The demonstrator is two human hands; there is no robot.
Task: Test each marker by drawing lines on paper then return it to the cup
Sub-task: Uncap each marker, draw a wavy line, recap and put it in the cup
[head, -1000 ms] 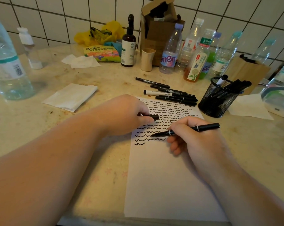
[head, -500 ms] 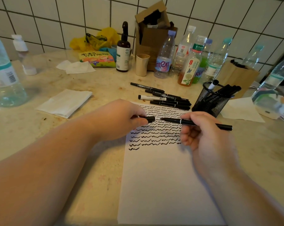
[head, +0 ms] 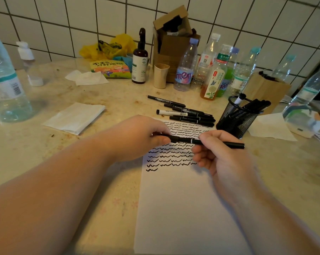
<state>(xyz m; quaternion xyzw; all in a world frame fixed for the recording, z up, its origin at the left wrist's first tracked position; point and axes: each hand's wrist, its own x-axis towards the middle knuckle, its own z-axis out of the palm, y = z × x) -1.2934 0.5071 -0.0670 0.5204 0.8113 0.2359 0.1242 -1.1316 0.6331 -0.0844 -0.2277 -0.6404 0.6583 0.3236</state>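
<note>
A white sheet of paper lies in front of me, its upper part filled with black wavy lines. Above those lines my right hand grips a black marker held level. My left hand pinches the marker's cap, which now sits over the marker's tip. A black mesh cup with several markers stands at the paper's upper right. Several more markers lie loose on the table just beyond the paper's top edge.
A folded tissue lies left of the paper, another tissue right of the cup. A large water bottle stands far left. Several bottles, a small cup and a cardboard box line the tiled wall.
My right hand lifted the marker off the paper and turned it level. The tip and the cap in my left hand came together, and the cap now covers the tip.
</note>
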